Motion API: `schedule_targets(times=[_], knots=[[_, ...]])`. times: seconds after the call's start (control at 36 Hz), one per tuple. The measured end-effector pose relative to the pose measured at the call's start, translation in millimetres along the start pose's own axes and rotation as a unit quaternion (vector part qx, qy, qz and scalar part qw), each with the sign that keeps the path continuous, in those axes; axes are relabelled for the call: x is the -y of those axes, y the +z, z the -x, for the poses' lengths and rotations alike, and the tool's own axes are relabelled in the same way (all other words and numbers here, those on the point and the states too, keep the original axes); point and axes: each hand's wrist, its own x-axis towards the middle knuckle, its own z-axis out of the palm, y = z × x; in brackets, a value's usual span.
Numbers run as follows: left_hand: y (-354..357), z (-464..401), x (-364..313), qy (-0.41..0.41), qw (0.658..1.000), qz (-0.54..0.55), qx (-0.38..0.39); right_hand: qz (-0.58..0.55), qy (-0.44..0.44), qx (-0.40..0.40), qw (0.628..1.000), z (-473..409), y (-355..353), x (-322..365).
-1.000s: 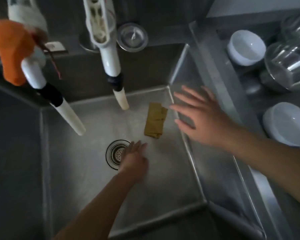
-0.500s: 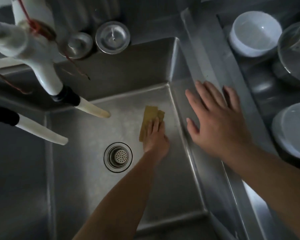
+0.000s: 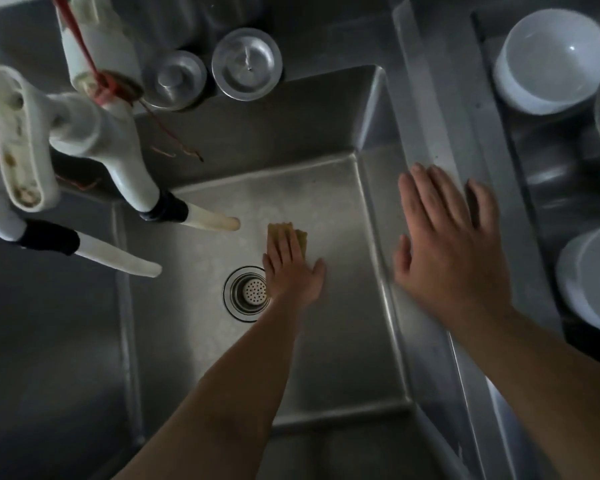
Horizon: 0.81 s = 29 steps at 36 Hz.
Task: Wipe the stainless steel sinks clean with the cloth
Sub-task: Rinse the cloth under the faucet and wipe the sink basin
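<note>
Dimly lit steel sink (image 3: 326, 358) (dry-looking), left hand (image 3: 291, 271) flat on cloth (image 3: 300, 232) — right hand (image 3: 447, 251) spread.

Cloth (image 3: 288, 233) mustard-yellow; sink (image 3: 329, 358) steel-grey; bowls (image 3: 551, 60) white.

Two white taps (image 3: 129, 168) overhung the basin, two metal strainer lids (image 3: 246, 64) sat behind, and white bowls (image 3: 551, 60) stood right.

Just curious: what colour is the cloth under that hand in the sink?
Mustard yellow cloth, seen in the head view.
</note>
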Motion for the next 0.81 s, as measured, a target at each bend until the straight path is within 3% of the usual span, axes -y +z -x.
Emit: schedule_targets(times=[0.36, 0.58, 0.67, 0.81], knots=[[-34, -106, 7, -0.150, 0.972, 0.133, -0.124, 0.031, 0.027, 0.015, 0.999, -3, 5, -1], [-46, -128, -77, -0.187, 0.961, 0.161, -0.124, 0.025, 0.021, -0.006, 0.999, -1, 8, -1], [-38, -116, -113, -0.145, 0.973, 0.144, -0.110, 0.020, 0.022, -0.006, 1.000, 0, 9, -1], [-24, -101, -152, 0.009, 0.984, 0.164, -0.064, 0.019, 0.023, 0.002, 1.000, -1, 8, -1]])
